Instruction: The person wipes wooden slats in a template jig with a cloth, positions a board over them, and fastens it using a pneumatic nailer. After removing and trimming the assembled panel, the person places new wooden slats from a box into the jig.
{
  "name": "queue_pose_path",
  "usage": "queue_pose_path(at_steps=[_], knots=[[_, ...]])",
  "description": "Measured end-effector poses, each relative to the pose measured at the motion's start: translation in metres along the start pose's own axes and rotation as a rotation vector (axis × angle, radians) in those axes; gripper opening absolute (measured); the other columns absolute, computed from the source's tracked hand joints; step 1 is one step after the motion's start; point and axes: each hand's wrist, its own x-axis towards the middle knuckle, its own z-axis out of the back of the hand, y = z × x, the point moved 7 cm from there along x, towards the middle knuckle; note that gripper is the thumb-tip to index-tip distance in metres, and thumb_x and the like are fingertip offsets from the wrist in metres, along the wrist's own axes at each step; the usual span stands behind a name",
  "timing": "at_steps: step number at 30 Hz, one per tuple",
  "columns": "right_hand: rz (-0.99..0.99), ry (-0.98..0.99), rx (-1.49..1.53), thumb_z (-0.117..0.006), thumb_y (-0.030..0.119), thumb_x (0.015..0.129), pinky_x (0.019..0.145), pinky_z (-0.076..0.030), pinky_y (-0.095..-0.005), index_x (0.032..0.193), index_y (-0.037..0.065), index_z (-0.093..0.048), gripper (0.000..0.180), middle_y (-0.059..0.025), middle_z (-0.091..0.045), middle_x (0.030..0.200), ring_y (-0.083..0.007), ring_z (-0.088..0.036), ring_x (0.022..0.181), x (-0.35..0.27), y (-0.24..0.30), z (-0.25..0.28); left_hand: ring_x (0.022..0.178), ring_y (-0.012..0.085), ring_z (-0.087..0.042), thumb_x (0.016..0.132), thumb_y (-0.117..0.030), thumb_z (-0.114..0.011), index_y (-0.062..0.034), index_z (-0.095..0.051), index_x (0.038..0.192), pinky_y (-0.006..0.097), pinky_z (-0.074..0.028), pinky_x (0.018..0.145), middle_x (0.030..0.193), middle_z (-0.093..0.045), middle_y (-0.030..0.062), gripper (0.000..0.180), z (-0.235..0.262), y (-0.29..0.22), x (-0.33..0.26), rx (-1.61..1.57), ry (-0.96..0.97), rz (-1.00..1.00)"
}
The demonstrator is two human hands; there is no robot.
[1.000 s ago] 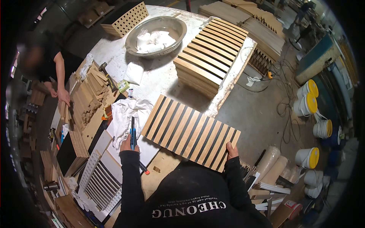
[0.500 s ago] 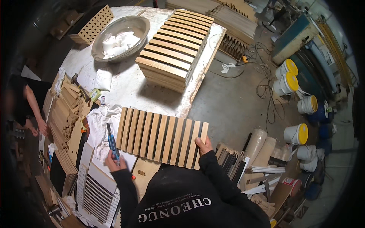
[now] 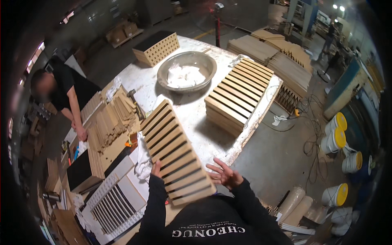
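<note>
A slatted wooden panel, pale strips on a dark backing, is held tilted in front of me. My left hand grips its left edge, with most of the fingers hidden behind it. My right hand is open beside the lower right edge, fingers spread; whether a fingertip touches the panel I cannot tell. Beyond it, a stack of similar slatted panels lies on the white table. A white cloth is bunched behind my left hand. The blue utility knife seen earlier is out of sight.
A metal basin with white bundles and a perforated wooden block stand farther back. At left, a co-worker bends over loose wooden strips. A slotted white jig lies lower left. Yellow-lidded buckets and cables are on the right floor.
The panel has swung from nearly crosswise to a steep slant. My left hand, which held the utility knife, now grips the panel; my right hand has let go. The view has shifted.
</note>
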Motion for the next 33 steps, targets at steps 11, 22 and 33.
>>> queue_pose_path(at_steps=[11,22,33], knots=[[0.269,-0.124,-0.656,-0.059,0.007,0.077,0.092,-0.035,-0.0272,0.138,0.011,-0.013,0.076,-0.0136,-0.029,0.134,-0.0205,-0.035,0.12,0.126,0.059,-0.044,0.102,0.0194,-0.05,0.08,-0.042,-0.057,-0.0003,-0.044,0.117,0.032,-0.04,0.085,0.11,-0.053,0.0091,0.058,-0.015,-0.009,-0.017,0.212,0.084,-0.021],[0.469,-0.403,-0.737,-0.047,-0.002,0.079,0.097,-0.028,-0.0271,0.136,0.005,-0.021,0.063,-0.0123,-0.033,0.134,-0.0185,-0.037,0.118,0.091,0.082,0.018,0.076,0.027,-0.051,0.072,-0.01,-0.062,-0.0019,-0.052,0.09,0.035,-0.043,0.07,0.083,-0.051,0.0127,0.022,0.062,-0.078,-0.068,1.137,-0.694,-0.459],[0.214,-0.314,-0.659,-0.049,-0.001,0.081,0.082,-0.042,-0.0261,0.136,0.012,-0.023,0.062,-0.011,-0.053,0.112,-0.0145,-0.053,0.093,0.166,0.007,0.048,0.087,0.0347,-0.051,0.055,-0.005,-0.064,-0.0039,-0.041,0.118,0.039,-0.042,0.078,0.091,-0.053,0.0183,0.067,0.098,0.001,-0.11,0.749,-0.425,0.124]])
